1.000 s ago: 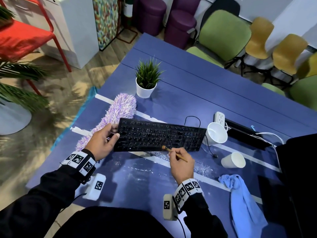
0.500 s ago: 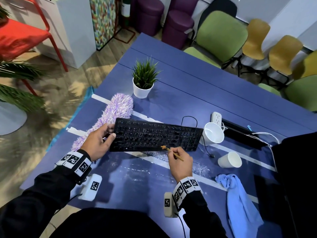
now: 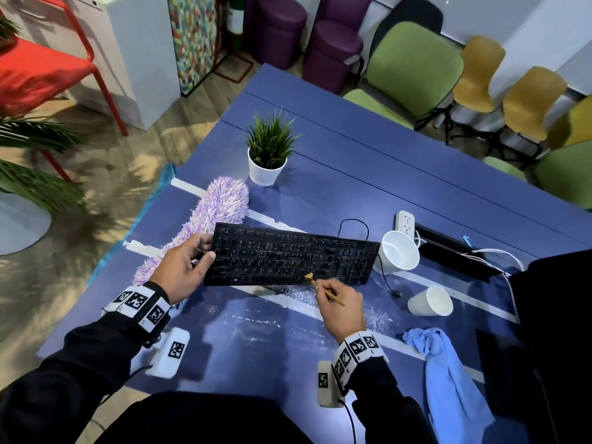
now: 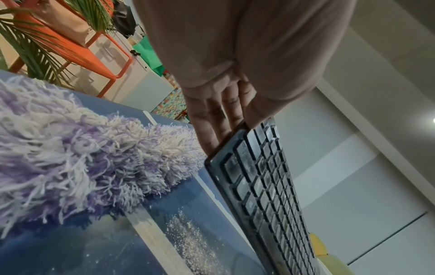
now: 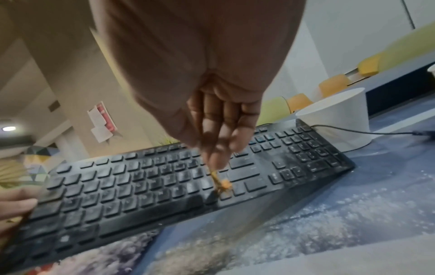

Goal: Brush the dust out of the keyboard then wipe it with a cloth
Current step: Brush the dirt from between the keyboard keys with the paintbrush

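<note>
A black keyboard (image 3: 291, 257) (image 5: 164, 186) is tilted up off the blue table, its near edge lowest. My left hand (image 3: 184, 267) (image 4: 223, 119) grips its left end, thumb on the keys and fingers behind. My right hand (image 3: 339, 302) (image 5: 219, 134) pinches a small wooden brush (image 3: 323, 290), whose orange bristle tip (image 5: 223, 184) touches the bottom key rows right of the middle. White dust (image 4: 190, 240) lies on the table under the keyboard. A light blue cloth (image 3: 445, 376) lies crumpled at the near right.
A purple fluffy duster (image 3: 205, 222) lies left of the keyboard. A potted plant (image 3: 269, 155) stands behind. Two white paper cups (image 3: 398, 251) (image 3: 431, 301), a power strip (image 3: 405, 221) and a black bar with cables sit right. Chairs ring the far side.
The brush tip has stayed on the keyboard's lower rows with small strokes. The left hand keeps its hold on the keyboard; the head view shifted slightly.
</note>
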The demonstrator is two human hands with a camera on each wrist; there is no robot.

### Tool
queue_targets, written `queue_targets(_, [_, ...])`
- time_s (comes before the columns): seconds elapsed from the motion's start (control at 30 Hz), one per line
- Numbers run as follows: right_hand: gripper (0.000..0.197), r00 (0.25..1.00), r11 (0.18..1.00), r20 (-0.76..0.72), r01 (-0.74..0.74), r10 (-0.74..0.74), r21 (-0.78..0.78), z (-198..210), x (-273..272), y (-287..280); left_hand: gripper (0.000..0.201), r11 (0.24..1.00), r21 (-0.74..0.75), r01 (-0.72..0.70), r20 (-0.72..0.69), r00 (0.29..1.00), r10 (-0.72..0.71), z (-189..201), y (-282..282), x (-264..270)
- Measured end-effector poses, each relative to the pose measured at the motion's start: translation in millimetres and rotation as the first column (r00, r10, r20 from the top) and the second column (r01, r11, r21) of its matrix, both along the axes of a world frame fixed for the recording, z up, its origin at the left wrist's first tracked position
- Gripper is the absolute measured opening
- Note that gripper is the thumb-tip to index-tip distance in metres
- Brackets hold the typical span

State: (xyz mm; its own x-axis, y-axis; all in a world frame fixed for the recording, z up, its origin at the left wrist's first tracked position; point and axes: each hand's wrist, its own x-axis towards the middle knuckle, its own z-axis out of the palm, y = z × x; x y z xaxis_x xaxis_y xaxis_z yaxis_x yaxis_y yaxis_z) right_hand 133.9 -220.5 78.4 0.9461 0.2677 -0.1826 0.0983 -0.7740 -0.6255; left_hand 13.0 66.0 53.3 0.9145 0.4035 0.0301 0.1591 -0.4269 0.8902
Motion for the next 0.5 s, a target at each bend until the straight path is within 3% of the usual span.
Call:
queue_targets(0.1, [0.017, 0.994, 0.989, 0.031, 0.105, -0.103, -0.102, 1.6, 8.1, -7.5, 0.022, 1.0, -0.002, -0.009, -0.014, 1.0, 0.009, -2.9, 0.8, -0.4])
queue_targets(0.23, [0.011, 0.998, 0.994, 0.051, 0.042, -0.048, 0.105, -1.9, 5.0, -8.2, 0.025, 1.0, -0.004, -0.017, -0.02, 1.0, 0.016, -6.8, 3.0, -1.4])
queue_targets(0.4, [0.012, 0.992, 0.993, 0.06, 0.114, -0.115, 0.015, -8.7, 13.3, -12.7, 0.024, 1.0, -0.011, -0.007, -0.019, 1.0, 0.007, -4.0, 1.9, 1.8])
queue_targets(0.5, [0.01, 0.987, 0.977, 0.074, 0.126, -0.141, 0.171, -3.8, 14.8, -12.7, 0.024, 1.0, -0.007, -0.004, -0.012, 1.0, 0.004, -2.7, 1.4, 2.3])
